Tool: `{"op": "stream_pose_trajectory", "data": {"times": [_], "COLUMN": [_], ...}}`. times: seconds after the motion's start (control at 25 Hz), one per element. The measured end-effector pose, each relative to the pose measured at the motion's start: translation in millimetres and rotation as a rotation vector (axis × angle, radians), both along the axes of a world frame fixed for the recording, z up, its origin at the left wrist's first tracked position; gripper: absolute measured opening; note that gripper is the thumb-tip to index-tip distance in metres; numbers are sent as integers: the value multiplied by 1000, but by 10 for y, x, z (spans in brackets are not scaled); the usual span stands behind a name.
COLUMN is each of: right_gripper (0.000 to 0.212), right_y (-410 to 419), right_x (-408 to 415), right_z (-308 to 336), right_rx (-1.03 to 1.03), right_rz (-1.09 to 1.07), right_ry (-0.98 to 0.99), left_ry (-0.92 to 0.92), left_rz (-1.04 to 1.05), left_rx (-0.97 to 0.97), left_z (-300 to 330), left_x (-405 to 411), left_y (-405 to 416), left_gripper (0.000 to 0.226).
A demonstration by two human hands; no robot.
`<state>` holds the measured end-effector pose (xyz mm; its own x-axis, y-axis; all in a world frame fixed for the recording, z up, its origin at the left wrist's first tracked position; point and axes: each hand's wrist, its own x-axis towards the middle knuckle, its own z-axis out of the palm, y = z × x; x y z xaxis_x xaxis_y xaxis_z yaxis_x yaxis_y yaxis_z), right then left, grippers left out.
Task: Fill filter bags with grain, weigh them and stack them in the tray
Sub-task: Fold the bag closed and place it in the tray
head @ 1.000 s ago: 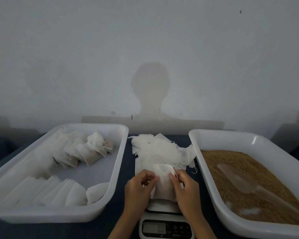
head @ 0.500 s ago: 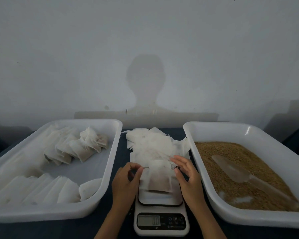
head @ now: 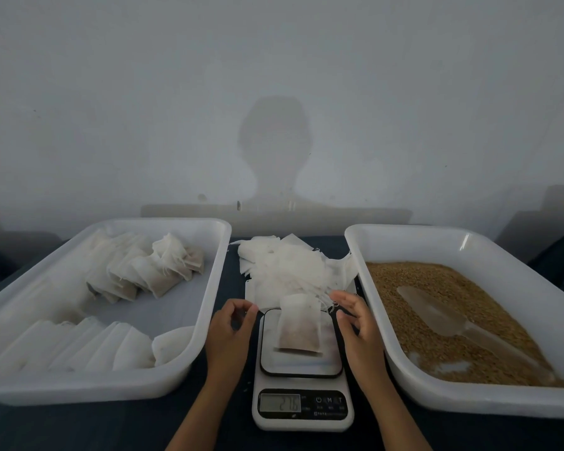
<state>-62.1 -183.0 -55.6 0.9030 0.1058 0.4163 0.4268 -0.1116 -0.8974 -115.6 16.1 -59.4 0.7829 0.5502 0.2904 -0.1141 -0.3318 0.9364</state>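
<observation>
**Bag on the scale, hands off**

The filled filter bag (head: 298,327) lies flat on the kitchen scale (head: 302,366), so its display can give a reading. The left hand (head: 230,333) and right hand (head: 358,327) hover either side, fingers loosely apart, holding nothing. The tray of finished bags (head: 209,288) waits left; the grain tray (head: 404,236) and scoop (head: 450,320) sit right.

Both hands have let go of the filled bag (head: 298,323) on the scale (head: 302,369).

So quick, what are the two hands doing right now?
Left hand: open, fingers loosely curled, holding nothing, beside the scale.
Right hand: open, holding nothing, beside the filled bag.
</observation>
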Motion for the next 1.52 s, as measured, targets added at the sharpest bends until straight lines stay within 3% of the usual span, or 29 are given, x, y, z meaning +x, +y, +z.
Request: {"op": "stream_pose_trajectory", "data": {"times": [0.4,0.56,0.72,0.84,1.0,1.12,1.36,1.52], "right_gripper": [29,29,31,35,41,49,37,42], "right_y": [36,55,54,59,66,97,385,636], "right_x": [-12,6,16,47,33,-21,-136,-241], "right_z": [-18,-39,-38,-52,13,163,706,884], "right_rx": [-13,-24,-137,-185,-160,-123,-192,-347], "right_rz": [28,21,20,39,41,28,174,312], "right_ry": [45,65,5,7,-6,-100,-224,-186], "left_ry": [15,46,259,403,361,257,141,196], "left_rz": [-9,-142,-170,-199,-200,-208,-152,111], "left_rx": [18,-3,267,298,376,403,526,500], "left_z": [-13,91,227,336,440,583,981,1209], "left_x": [6,81,237,328,320,244,42,-92], "left_y": [-40,-97,-138,-187,-308,-306,79,703], "left_gripper": [8,31,40,50,58,44,13,22]}}
